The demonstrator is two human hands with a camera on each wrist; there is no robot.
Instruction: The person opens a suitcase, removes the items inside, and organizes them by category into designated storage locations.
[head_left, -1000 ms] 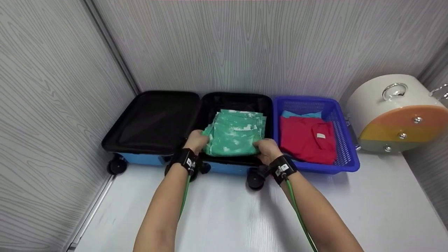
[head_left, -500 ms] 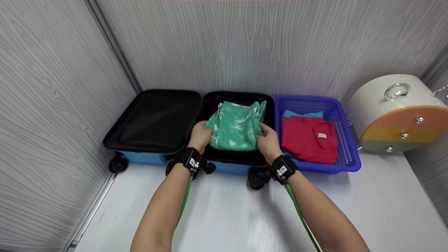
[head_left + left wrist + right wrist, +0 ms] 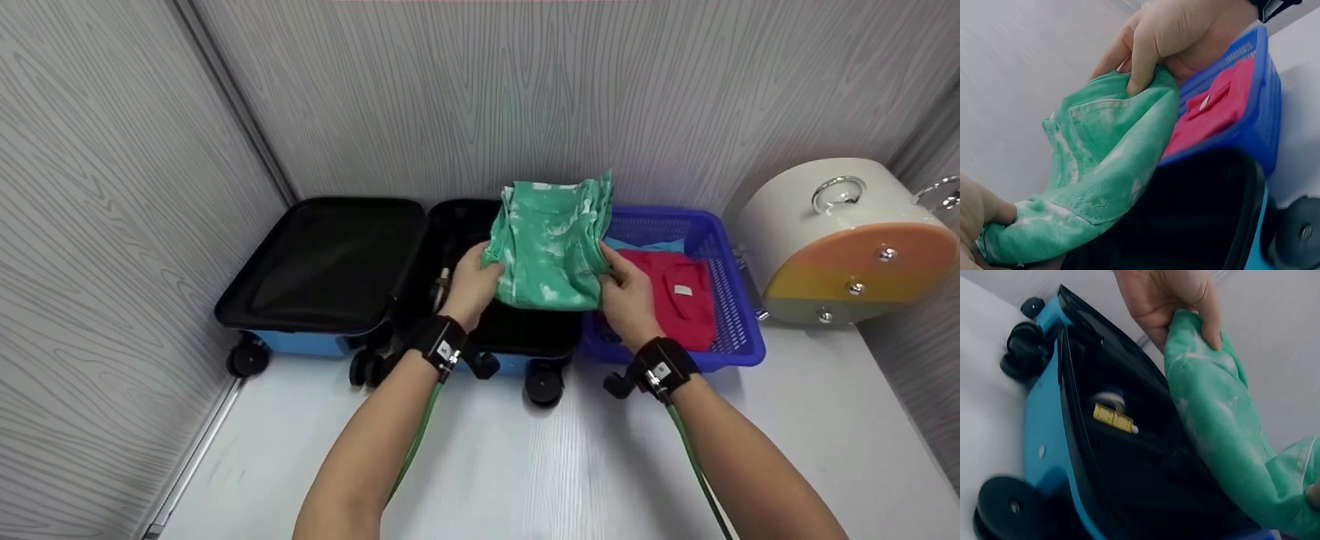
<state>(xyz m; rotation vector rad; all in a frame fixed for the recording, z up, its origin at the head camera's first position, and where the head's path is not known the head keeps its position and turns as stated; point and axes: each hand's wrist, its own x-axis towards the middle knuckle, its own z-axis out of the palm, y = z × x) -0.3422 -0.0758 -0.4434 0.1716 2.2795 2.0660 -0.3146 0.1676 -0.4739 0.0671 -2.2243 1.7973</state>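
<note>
Both hands hold the folded green denim pants (image 3: 551,247), mottled with white, raised over the right half of an open suitcase (image 3: 517,330) and partly overlapping the blue basket. My left hand (image 3: 474,289) grips their left edge, with the thumb on top. At the right edge my right hand (image 3: 628,296) pinches the cloth between thumb and fingers. A stitched pocket shows on the pants (image 3: 1100,124) in the left wrist view, and they sag in the middle. Inside the suitcase (image 3: 1123,478), the right wrist view shows a small yellow item (image 3: 1113,418) beside a blurred rounded thing.
The suitcase's other half (image 3: 330,270) lies open at left, black inside. A blue plastic basket (image 3: 739,300) at right holds a folded red shirt (image 3: 694,326) and a light blue cloth (image 3: 660,246). A white rounded container (image 3: 802,195) with a coloured front stands at far right.
The green pants have come up out of the suitcase and moved right toward the basket, both hands travelling with them. The suitcase interior beneath them now shows.
</note>
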